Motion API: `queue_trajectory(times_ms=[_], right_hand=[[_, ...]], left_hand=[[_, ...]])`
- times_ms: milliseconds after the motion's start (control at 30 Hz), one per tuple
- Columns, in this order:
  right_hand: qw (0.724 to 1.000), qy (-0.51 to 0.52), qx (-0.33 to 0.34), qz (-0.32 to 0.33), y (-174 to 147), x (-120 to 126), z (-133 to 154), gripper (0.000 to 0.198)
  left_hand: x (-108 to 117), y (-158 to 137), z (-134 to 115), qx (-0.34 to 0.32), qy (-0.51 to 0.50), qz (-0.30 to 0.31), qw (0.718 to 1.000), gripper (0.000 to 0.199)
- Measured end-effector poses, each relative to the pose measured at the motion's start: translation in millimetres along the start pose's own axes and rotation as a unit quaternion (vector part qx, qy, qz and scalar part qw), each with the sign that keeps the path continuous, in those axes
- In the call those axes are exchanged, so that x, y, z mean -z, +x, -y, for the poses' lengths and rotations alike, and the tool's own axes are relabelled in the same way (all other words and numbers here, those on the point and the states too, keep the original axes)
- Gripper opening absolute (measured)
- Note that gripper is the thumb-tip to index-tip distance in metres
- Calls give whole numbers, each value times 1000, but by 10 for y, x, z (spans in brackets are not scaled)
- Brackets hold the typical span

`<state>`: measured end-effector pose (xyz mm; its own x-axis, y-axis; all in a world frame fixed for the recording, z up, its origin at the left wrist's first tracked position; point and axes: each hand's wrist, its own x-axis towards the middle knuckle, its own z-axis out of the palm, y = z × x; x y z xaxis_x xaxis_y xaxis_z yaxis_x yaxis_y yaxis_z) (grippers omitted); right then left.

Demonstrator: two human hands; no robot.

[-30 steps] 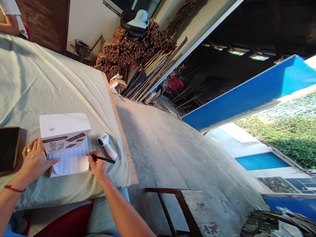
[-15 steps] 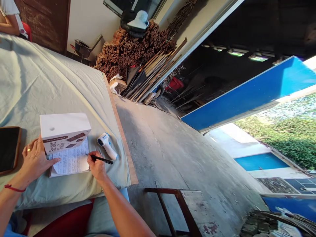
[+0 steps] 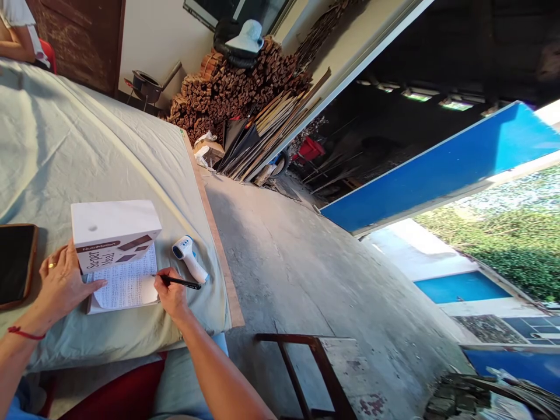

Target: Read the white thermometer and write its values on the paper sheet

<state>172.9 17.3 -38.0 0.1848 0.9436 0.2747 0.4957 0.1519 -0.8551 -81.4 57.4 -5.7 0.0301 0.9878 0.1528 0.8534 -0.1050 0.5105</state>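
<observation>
A notebook (image 3: 125, 289) covered in handwritten lines lies on the cloth-covered table, its far part hidden behind a white box (image 3: 116, 220) with brown print. My right hand (image 3: 172, 296) is closed around a black pen (image 3: 182, 283), and rests at the right edge of the page. With thumb and fingers apart, my left hand (image 3: 63, 283) lies along the left side of the notebook and box; its thumb presses on the page. Just right of the box is a white and blue infrared thermometer (image 3: 190, 258). Left of my left hand lies a phone (image 3: 16, 265) in a brown case.
The table's right edge (image 3: 214, 233) borders a concrete floor (image 3: 297, 262). A wooden frame (image 3: 306, 350) stands low at the right. Stacked firewood (image 3: 236, 87) lines the back wall. Another person's arm (image 3: 20, 46) shows at the far left of the table.
</observation>
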Motion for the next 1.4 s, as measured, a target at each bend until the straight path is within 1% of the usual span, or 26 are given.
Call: queue_trajectory(times_ms=[67,233,400,533,733,867,1133,1300,1400], right_hand=[[1000,-2,5,-1,-2,1,-8,14],[999,34,13,-27,-5,-8,-33,13],[1000,7,21,-21,-1,-12,-48,13],[999,11,16,-26,-3,-9,-47,14],[999,-22,25,-31,-4,6,-22,12],[999,-24,28,-29,7,14,-4,13],[999,-12,10,-30,-4,-5,-25,15],[998,10,5,-65,-17,26,18,18],[998,4,5,-63,-15,26,27,17]], left_hand=[[3,-1,-2,-4,-1,-3,1000,85],[24,-2,-25,0,11,6,1000,86],[32,-1,-37,3,30,19,999,86],[12,2,-25,-2,36,14,999,85],[5,2,-22,0,33,9,999,86],[12,2,-23,-1,31,11,999,86],[-5,6,-6,-5,32,4,999,89],[-10,0,1,-5,26,3,1000,91],[-16,-3,7,-6,22,-1,1000,91]])
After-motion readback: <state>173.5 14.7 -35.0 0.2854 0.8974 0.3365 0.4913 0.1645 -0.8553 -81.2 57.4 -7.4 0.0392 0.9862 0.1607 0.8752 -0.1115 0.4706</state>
